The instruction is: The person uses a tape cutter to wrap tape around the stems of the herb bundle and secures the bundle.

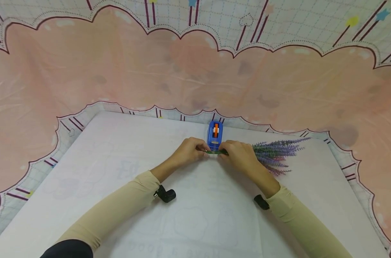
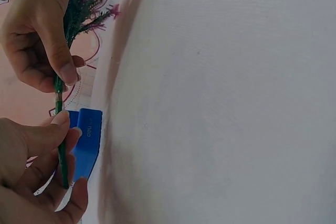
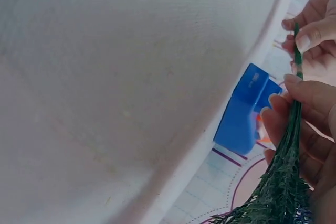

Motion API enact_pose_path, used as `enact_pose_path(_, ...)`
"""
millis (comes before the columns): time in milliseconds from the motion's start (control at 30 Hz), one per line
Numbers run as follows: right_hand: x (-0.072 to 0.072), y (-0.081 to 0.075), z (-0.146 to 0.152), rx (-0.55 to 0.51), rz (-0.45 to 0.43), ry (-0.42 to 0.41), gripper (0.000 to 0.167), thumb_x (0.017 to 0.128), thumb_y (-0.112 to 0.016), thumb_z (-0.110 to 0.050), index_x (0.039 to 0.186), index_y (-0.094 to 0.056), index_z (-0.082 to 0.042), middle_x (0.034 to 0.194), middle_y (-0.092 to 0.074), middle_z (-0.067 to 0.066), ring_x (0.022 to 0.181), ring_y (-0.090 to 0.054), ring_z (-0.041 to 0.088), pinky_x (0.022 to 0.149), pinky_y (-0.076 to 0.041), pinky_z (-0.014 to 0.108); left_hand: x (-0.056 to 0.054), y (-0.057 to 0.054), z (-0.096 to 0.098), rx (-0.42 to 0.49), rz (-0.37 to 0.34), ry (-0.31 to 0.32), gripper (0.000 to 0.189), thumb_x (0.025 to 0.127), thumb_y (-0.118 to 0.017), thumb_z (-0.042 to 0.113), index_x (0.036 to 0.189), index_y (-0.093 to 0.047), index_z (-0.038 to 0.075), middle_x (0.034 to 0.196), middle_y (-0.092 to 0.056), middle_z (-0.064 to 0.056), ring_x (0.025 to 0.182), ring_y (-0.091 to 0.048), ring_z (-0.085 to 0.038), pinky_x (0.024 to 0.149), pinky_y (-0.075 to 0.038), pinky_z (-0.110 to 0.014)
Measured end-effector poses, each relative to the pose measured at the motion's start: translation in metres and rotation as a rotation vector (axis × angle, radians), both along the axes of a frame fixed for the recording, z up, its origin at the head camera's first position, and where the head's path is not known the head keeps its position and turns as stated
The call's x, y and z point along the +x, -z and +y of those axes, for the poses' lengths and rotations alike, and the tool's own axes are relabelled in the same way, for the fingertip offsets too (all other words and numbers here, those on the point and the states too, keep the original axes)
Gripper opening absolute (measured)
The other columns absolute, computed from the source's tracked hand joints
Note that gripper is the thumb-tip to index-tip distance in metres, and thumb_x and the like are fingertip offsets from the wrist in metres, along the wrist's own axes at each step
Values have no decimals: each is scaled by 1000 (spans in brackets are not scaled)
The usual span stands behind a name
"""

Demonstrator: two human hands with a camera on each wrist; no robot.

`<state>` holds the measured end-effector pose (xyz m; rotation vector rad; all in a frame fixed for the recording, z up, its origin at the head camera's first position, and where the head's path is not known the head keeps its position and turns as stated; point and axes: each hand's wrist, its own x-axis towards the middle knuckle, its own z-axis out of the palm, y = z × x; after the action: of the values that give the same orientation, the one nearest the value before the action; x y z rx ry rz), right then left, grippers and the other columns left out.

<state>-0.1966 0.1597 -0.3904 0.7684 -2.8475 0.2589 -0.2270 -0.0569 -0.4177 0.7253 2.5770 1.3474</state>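
Observation:
A bunch of artificial lavender (image 1: 277, 153), with purple and pinkish sprigs, lies sideways between both hands in the head view. My left hand (image 1: 189, 149) pinches the green stem ends (image 2: 63, 163) between thumb and fingers. Closer to the flowers, my right hand (image 1: 242, 154) grips the gathered stems (image 3: 295, 116), its thumb along them. Between the two hands a short pale band (image 3: 299, 69) shows around the stems. Just beyond the fingers stands a blue tape dispenser (image 1: 215, 135) with an orange core; the stems cross in front of its near end.
A white-covered table (image 1: 182, 218) extends beneath both arms. Behind its far edge hangs a peach and white patterned cloth (image 1: 189, 75), which also shows along the sides. Small black devices (image 1: 166, 194) are strapped at the wrists.

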Motion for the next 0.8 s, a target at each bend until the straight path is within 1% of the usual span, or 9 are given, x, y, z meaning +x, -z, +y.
enact_pose_path(67,0,0,0,8,7,-1,12,91,-78,-23,101,-79,-16,91,-73,-2,75,-68,18,61,-55,40,-1,0,0,-6,4,1,10,89,-75,1,97,-78,5,93,-76,-8,83,-67,-14,82,-54,-30)
enact_pose_path(300,-1,-2,1,45,35,-15,12,93,-76,-25,100,-80,-16,86,-67,-1,65,-61,16,53,-50,35,-5,-4,1,-53,92,0,9,92,-74,6,96,-81,5,94,-75,-7,90,-65,-19,85,-52,-33)
enact_pose_path(433,-2,-3,1,49,30,-24,11,93,-75,-23,98,-81,-15,84,-67,0,64,-61,15,53,-50,34,-6,-5,3,-53,80,-6,8,92,-74,7,96,-81,5,93,-77,-7,91,-67,-18,87,-53,-33)
enact_pose_path(567,-4,-4,-1,55,16,-17,12,93,-75,-23,99,-81,-15,82,-68,1,67,-64,17,56,-53,35,-6,-6,4,-32,45,-28,7,92,-73,5,95,-79,5,93,-77,-7,87,-69,-16,84,-54,-32)
enact_pose_path(667,-6,-4,-2,56,2,-7,12,94,-75,-23,100,-81,-15,84,-71,1,71,-67,18,57,-54,36,-6,-6,5,-21,29,-40,5,92,-73,4,94,-78,5,91,-77,-8,84,-69,-15,80,-54,-30)
enact_pose_path(800,-7,-3,-3,53,-18,-1,13,94,-74,-23,103,-80,-15,90,-75,1,74,-70,19,56,-54,35,-6,-6,5,-25,27,-41,7,91,-74,2,95,-79,4,92,-77,-8,83,-68,-15,78,-53,-28)
